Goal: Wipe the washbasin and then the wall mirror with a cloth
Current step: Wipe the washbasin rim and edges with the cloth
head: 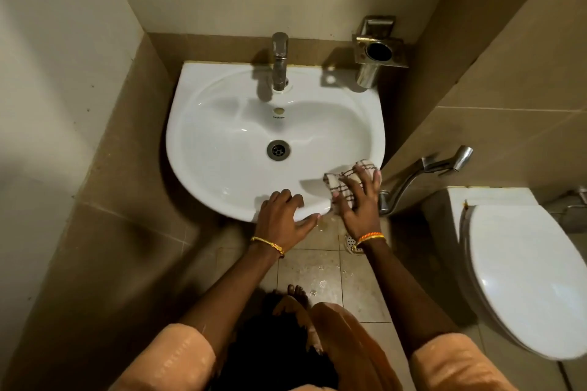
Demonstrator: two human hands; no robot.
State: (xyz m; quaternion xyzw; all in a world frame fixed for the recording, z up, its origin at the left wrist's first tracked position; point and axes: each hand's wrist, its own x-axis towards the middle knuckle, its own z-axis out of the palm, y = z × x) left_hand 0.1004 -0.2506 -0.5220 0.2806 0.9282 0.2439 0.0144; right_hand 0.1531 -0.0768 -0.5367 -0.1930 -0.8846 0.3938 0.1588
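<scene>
The washbasin [222,143] fills the frame's centre; the right hand [359,200], fingers spread, presses a checked cloth [341,178] on its lower-right rim. The left hand [282,216] rests flat, fingers relaxed, on the near rim. Loosely bunched, the cloth could slide off the edge.

Both my arms reach forward.
Left hand [283,220] lies flat, fingers spread; right hand [360,200] beside it, fingers splayed, pressing.

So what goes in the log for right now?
step: wiping washbasin rim | right hand: presses checked cloth | left hand: rests on front rim
</scene>
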